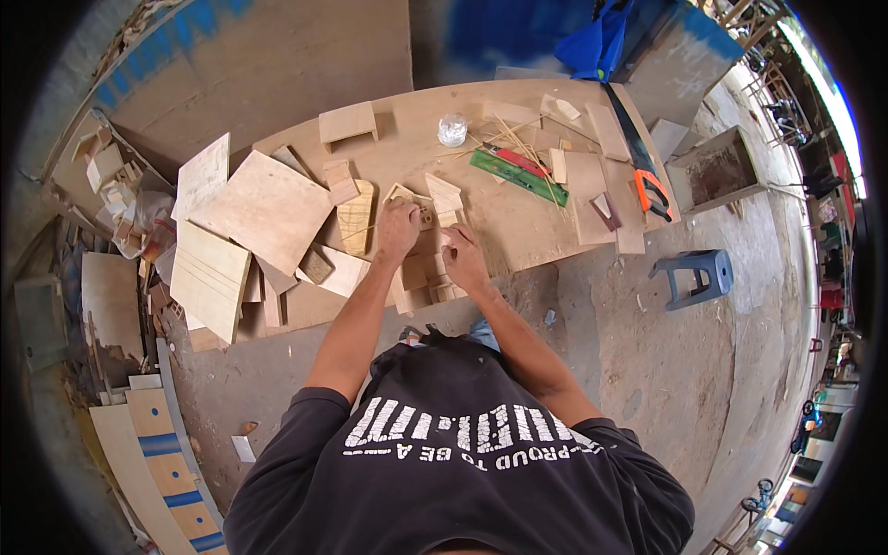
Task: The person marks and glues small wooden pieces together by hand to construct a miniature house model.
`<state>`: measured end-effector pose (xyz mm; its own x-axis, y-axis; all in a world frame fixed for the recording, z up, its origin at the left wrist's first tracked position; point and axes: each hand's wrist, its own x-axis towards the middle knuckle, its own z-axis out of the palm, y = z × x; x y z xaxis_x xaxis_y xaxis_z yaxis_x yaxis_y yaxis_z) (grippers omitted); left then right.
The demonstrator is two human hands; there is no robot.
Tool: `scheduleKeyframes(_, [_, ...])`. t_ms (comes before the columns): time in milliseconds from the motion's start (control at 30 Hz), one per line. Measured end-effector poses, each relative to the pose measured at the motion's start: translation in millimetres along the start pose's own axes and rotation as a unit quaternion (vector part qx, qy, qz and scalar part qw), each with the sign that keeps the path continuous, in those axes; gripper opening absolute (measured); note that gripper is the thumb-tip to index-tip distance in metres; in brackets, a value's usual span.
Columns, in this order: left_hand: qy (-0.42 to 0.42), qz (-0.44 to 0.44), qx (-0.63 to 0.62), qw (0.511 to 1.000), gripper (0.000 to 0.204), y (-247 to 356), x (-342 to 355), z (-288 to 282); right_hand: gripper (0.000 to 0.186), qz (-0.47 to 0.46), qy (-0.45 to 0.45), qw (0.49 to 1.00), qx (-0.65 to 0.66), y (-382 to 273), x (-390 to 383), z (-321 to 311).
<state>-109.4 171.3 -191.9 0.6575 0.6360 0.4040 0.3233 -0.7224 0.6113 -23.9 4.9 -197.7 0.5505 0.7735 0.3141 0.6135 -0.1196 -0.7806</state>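
My left hand (399,228) is closed at the near edge of a small wooden house-shaped box (425,209) with a peaked top, and its fingertips are partly hidden. Close beside it my right hand (464,257) has its fingers pressed together; whatever they pinch is too small to make out. Just beyond the right fingers lies a pale wooden piece with a pointed end (445,193). Under and between my hands, at the table's near edge, several small wooden blocks (433,267) stand together. A yellowish wood offcut (355,218) lies left of my left hand.
Wooden panels (264,209) pile up on the table's left. A small wooden bench-shaped piece (348,122) and a clear jar (452,129) stand farther back. On the right lie thin sticks, a green strip (520,178) and an orange-handled saw (652,194). A blue stool (694,277) stands on the floor.
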Motion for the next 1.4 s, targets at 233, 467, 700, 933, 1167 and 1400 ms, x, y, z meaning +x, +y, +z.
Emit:
scheduleKeyframes(233, [-0.011,0.012,0.026,1.0,0.01,-2,2,-1,0.035,-0.008,-0.005,1.0,-0.012,-1,0,-2])
scheduleKeyframes(467, [-0.024,0.02,0.047,0.998,0.01,10,6,-7,0.035,-0.015,0.002,1.0,-0.008,1,0,-1])
scheduleKeyframes(700, [-0.054,0.042,0.098,0.993,0.012,8,10,-6,0.038,0.038,-0.034,0.999,0.011,-4,0,-4])
scheduleKeyframes(933, [-0.04,0.043,0.095,0.994,0.014,13,10,-7,0.037,0.003,-0.014,1.0,-0.005,-1,0,-3])
scheduleKeyframes(1167, [-0.055,0.054,0.115,0.99,0.01,14,13,-9,0.034,0.012,0.007,1.0,0.018,3,3,2])
scheduleKeyframes(1400, [-0.015,-0.004,0.071,0.997,0.009,15,15,-23,0.015,0.103,0.027,0.993,0.05,18,46,-3])
